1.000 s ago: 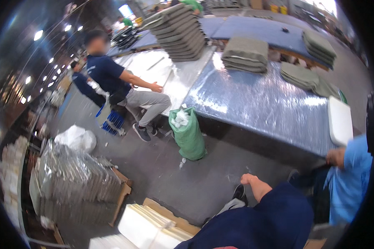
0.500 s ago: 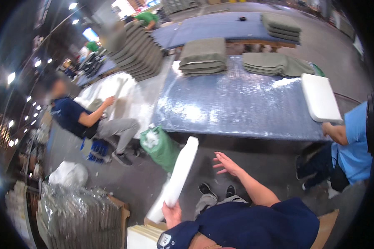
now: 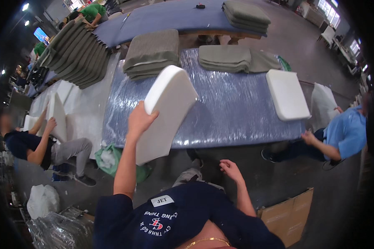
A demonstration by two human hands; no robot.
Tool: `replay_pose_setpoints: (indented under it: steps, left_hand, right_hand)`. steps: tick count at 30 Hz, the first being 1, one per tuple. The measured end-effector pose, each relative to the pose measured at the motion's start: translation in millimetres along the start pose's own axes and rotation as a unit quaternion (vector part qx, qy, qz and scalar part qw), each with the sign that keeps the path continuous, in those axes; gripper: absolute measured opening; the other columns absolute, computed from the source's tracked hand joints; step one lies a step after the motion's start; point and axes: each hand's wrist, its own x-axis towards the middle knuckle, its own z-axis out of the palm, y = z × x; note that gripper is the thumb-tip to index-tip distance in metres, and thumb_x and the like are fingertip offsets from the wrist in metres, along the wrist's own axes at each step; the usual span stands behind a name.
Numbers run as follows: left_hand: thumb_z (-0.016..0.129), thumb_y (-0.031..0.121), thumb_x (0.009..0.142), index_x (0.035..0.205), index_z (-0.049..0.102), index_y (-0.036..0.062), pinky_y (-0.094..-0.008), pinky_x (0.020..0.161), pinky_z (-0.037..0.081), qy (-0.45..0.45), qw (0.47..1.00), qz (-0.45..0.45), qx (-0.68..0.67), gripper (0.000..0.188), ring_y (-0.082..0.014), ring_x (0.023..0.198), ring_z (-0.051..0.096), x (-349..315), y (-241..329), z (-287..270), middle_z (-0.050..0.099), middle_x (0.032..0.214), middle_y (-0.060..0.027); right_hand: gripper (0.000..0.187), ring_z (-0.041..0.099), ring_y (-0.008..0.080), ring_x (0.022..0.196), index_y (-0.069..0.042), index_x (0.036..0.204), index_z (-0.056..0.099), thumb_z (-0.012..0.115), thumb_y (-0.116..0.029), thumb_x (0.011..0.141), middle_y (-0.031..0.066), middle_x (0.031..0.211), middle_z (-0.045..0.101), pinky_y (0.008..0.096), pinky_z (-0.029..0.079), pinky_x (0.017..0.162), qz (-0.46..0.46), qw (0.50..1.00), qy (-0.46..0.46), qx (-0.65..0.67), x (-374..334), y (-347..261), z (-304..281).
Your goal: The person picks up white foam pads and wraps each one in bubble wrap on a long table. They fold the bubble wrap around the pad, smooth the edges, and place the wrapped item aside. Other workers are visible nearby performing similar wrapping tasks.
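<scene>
A white foam cushion [image 3: 170,114] is held up on edge in my left hand [image 3: 140,120], whose fingers and thumb grip its left side. The cushion tilts over the near edge of the plastic-wrapped table [image 3: 232,110]. My right hand [image 3: 232,171] hangs in the air below the table edge, holding nothing, its fingers loosely bent and apart. Flat on the table's right end lies another white cushion [image 3: 289,94], well away from my right hand and near a co-worker's hand [image 3: 308,137].
Grey-green folded felt stacks [image 3: 151,52] line the table's far side. A taller stack [image 3: 77,54] leans at the left. One co-worker [image 3: 37,145] sits left with a white pad; another [image 3: 345,133] stands right. A green sack [image 3: 116,159] and a cardboard box [image 3: 289,216] are near me.
My left hand has raised the white cushion from low at my left to above the table edge. My right hand has drawn back toward me. The view has turned rightward.
</scene>
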Motion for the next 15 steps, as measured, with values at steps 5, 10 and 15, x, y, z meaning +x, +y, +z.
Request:
replay_pose_setpoints:
  steps: [5,10,15]
  left_hand:
    - [0.073,0.035,0.080,0.112,0.054,-0.0034,-0.0480,0.081,0.053,-0.006,0.992,0.124,0.027,0.054,-0.0412,0.093,0.065,126.5,42.2,37.1,0.063,0.104,-0.0234]
    - [0.071,0.038,0.084,0.113,0.054,-0.0055,-0.0490,0.081,0.051,-0.004,0.990,0.139,0.004,0.055,-0.0421,0.091,0.064,147.6,10.5,34.2,0.062,0.101,-0.0248]
    - [0.070,0.036,0.085,0.124,0.056,-0.0020,-0.0493,0.082,0.050,0.066,0.987,0.117,-0.085,0.056,-0.0422,0.095,0.062,120.8,-45.8,46.3,0.062,0.106,-0.0239]
  right_hand:
    - [0.033,0.062,0.0099,0.079,-0.005,0.122,0.062,0.062,-0.024,0.095,0.0037,0.098,0.068,0.0247,0.049,0.066,-0.003,0.981,0.190,0.038,25.3,-35.3,-46.4]
    - [0.032,0.062,0.0110,0.084,-0.002,0.121,0.061,0.061,-0.024,0.097,0.0044,0.097,0.066,0.0265,0.049,0.072,-0.019,0.962,0.269,0.033,56.3,-112.0,-44.0]
    - [0.034,0.064,0.0133,0.088,-0.004,0.125,0.060,0.060,-0.026,0.098,0.0059,0.107,0.068,0.0272,0.050,0.073,-0.022,0.982,0.182,0.053,102.0,-148.4,-11.4]
